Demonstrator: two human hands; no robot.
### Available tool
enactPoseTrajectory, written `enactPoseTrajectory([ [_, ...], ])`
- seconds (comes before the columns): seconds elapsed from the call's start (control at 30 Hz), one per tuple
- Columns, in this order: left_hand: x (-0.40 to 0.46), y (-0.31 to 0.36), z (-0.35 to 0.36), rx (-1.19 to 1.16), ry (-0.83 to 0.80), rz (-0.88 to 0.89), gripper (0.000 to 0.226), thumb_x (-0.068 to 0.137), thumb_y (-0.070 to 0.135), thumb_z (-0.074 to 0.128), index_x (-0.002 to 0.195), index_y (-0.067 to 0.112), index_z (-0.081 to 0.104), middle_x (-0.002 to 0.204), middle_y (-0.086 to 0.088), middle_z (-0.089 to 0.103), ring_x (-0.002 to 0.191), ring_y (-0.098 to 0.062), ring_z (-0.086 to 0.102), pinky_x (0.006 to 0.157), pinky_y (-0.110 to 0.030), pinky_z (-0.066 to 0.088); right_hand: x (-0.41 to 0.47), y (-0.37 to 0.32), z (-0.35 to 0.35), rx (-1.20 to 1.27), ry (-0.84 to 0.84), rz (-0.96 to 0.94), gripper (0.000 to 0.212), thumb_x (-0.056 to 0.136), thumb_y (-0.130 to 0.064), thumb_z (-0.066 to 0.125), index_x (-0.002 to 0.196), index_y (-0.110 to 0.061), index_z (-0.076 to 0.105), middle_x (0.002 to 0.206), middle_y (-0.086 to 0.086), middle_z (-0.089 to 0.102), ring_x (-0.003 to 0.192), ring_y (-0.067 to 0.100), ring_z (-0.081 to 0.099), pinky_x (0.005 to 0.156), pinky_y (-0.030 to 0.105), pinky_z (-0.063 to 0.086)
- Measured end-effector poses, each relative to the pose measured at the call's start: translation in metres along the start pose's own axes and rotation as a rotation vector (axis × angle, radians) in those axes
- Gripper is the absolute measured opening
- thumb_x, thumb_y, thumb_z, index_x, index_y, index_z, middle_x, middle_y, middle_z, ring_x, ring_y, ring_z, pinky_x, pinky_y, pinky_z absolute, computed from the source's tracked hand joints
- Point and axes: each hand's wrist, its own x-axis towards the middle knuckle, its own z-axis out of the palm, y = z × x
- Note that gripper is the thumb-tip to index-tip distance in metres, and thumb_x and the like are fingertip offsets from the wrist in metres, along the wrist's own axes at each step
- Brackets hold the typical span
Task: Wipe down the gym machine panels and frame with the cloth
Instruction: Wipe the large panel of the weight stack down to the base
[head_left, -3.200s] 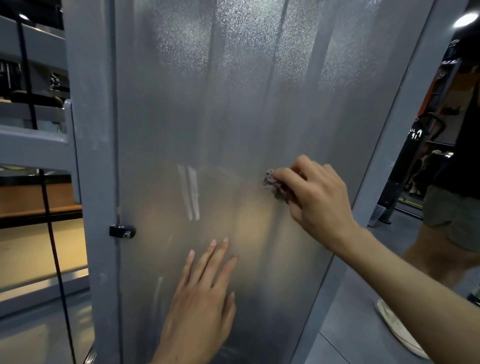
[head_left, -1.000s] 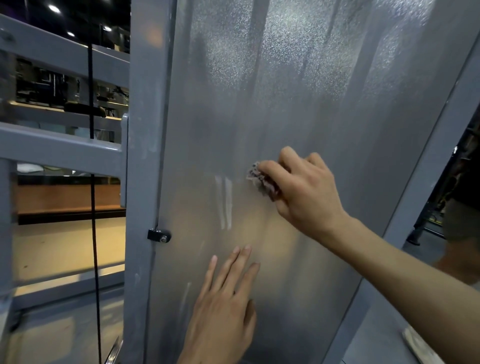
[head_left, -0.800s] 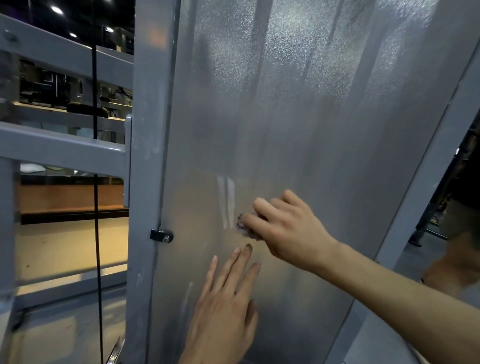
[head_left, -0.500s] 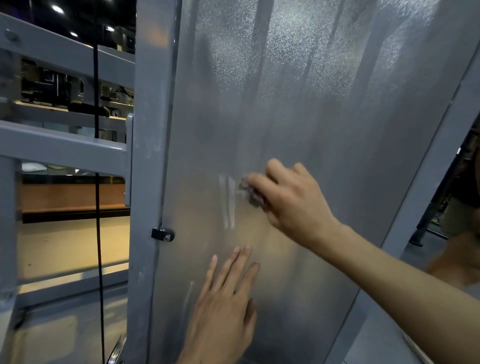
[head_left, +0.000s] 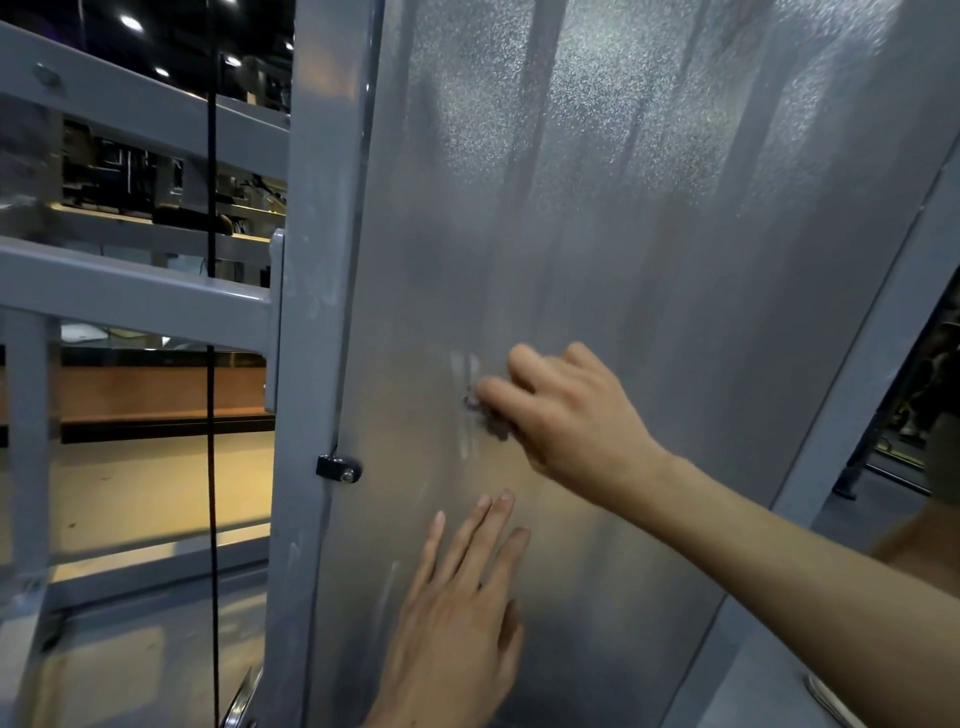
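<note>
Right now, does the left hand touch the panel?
Touching. The head view shows the left hand laid flat, fingers straight, against the panel.

Small crumpled grey cloth (head_left: 488, 418) pressed against upright frosted translucent panel (head_left: 649, 249), grey metal frame (head_left: 322, 260) alongside

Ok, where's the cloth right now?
In the head view the cloth is bunched in the right hand, pressed on the frosted panel mid-frame beside two pale streaks, above the left hand.
</note>
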Motion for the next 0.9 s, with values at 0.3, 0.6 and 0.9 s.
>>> enactPoseTrajectory([
  [0.3, -0.001, -0.002, 0.0, 0.006, 0.044, 0.029, 0.078, 0.067, 0.031, 0.074, 0.142, 0.023, 0.052, 0.165, -0.001, 0.036, 0.151, -0.019, 0.036, 0.117, -0.047, 0.027, 0.042, 0.024, -0.016, -0.043, 0.139, 0.169, 0.015, 0.091, -0.017, 0.063, 0.103, -0.02, 0.072, 0.086, 0.008, 0.052, 0.06, 0.03, 0.048, 0.06, 0.04, 0.037],
  [0.6, 0.0, -0.002, -0.002, -0.012, 0.043, 0.038, 0.07, 0.071, 0.035, 0.054, 0.14, 0.022, 0.052, 0.163, -0.002, 0.041, 0.148, -0.02, 0.042, 0.115, -0.048, 0.029, 0.043, 0.007, -0.002, -0.03, 0.054, -0.047, 0.013, 0.096, -0.017, 0.058, 0.097, -0.019, 0.071, 0.089, 0.009, 0.057, 0.06, 0.029, 0.052, 0.063, 0.039, 0.036],
  [0.9, 0.0, -0.003, -0.007, 0.017, -0.013, 0.014, 0.078, 0.065, 0.035, 0.067, 0.141, 0.023, 0.052, 0.162, -0.001, 0.041, 0.148, -0.02, 0.042, 0.115, -0.046, 0.028, 0.026, -0.013, 0.009, 0.025, 0.017, -0.123, 0.036, 0.106, -0.014, 0.036, 0.091, -0.019, 0.069, 0.085, 0.007, 0.054, 0.052, 0.026, 0.048, 0.06, 0.037, 0.031],
])
